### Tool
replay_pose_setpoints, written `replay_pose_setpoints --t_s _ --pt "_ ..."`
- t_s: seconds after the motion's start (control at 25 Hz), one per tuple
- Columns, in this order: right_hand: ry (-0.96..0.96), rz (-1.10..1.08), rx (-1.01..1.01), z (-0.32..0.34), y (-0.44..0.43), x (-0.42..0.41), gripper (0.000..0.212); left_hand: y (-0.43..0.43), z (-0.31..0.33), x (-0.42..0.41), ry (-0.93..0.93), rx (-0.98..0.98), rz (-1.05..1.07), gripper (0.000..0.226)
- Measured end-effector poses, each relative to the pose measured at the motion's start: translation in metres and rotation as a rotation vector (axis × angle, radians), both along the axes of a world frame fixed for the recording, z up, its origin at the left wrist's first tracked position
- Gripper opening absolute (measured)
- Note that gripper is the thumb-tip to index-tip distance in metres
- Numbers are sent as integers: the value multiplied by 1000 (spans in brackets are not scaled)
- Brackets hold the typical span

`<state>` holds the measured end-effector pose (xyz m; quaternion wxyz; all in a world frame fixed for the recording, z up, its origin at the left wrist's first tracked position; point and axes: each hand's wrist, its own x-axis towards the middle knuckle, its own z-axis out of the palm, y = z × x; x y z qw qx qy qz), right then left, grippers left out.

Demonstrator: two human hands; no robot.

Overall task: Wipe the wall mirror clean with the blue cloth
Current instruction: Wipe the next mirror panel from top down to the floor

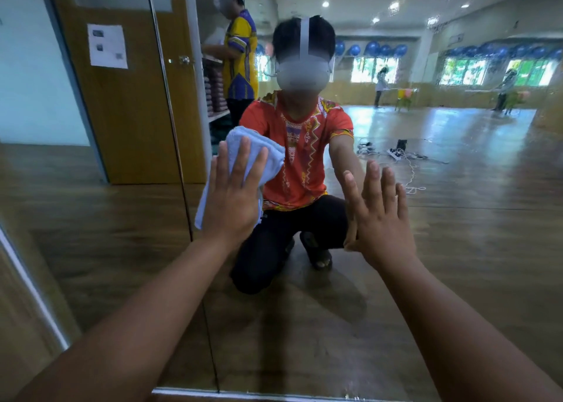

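While your left hand (231, 194) presses the blue cloth (272, 159) against the mirror (457, 249), you are in the wiping step itself, working the glass at about chest height as you kneel. The fingers of that hand lie straight and spread over the folded cloth, pinning it to the glass rather than gripping it. Your right hand (380, 215) is also flat and open, fingers fanned, bare palm toward the mirror and seemingly braced on it, just beside the cloth hand but apart from it. The next move probably calls for firm, even pressure as you sweep the cloth sideways. I'd judge plenty of glass is left, since the upper right looks speckled. Mind the bare palm, which could leave prints.
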<state>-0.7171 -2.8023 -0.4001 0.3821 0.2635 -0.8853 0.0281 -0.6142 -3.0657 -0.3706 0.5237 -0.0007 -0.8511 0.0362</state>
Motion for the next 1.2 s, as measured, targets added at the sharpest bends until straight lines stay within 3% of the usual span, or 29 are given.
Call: replay_pose_setpoints --t_s 0.08,0.2,0.28,0.48,0.68,0.96,1.2 --pt "77 11 -16 -1 1 2 161 0 -7 -1 4 -51 10 75" --pt "200 15 -26 -10 1 8 117 0 -16 -3 14 -71 15 69" --pt "228 7 -42 -26 1 15 100 4 -19 -3 8 -64 7 69" --pt "126 13 17 -72 10 21 126 18 -29 -8 34 -9 0 64" --pt "124 -2 47 -108 25 10 129 39 -50 -19 32 -81 -18 72" --pt "211 42 43 -129 23 -20 117 45 -133 -34 -46 -453 -140 57" --pt "180 71 35 -132 22 -23 130 30 -229 -13 -420 -898 -241 59"
